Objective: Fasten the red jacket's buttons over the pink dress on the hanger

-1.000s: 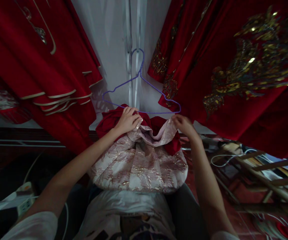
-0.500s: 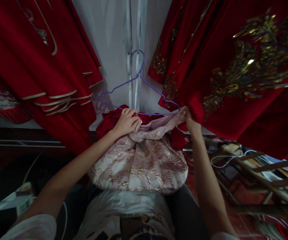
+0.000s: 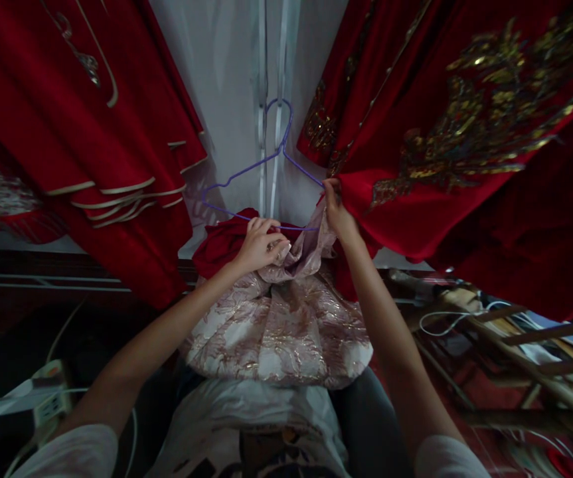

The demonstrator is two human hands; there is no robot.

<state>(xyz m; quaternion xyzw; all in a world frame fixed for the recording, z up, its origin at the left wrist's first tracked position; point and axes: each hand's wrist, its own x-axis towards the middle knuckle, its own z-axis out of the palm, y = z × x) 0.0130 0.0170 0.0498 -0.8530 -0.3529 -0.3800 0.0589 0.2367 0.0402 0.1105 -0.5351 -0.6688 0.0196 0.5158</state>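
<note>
A purple clothes hanger [image 3: 246,174] stands upright before me, its hook by a pale vertical rail. Over my lap is a pale pink brocade garment [image 3: 276,332] with glinting gold threads, gathered near its top. My left hand [image 3: 263,249] is closed on the garment's upper edge, right at the hanger's bottom bar. At the hanger's right arm, my right hand [image 3: 334,206] pinches the other end of that edge, drawn upward around the hanger's corner. Red cloth [image 3: 221,242] lies bunched behind the bar. My fingers partly hide the gripped fabric.
Red garments [image 3: 131,159] with pale piping hang at the left. More red cloth with gold sequin embroidery [image 3: 445,146] hangs at the right, close to my right arm. A power strip [image 3: 50,401] with cords is at lower left; a wooden rack [image 3: 530,358] is at lower right.
My right hand has moved left and up along the hanger's right arm, pulling the garment's edge with it. My left hand stays at the bottom bar.
</note>
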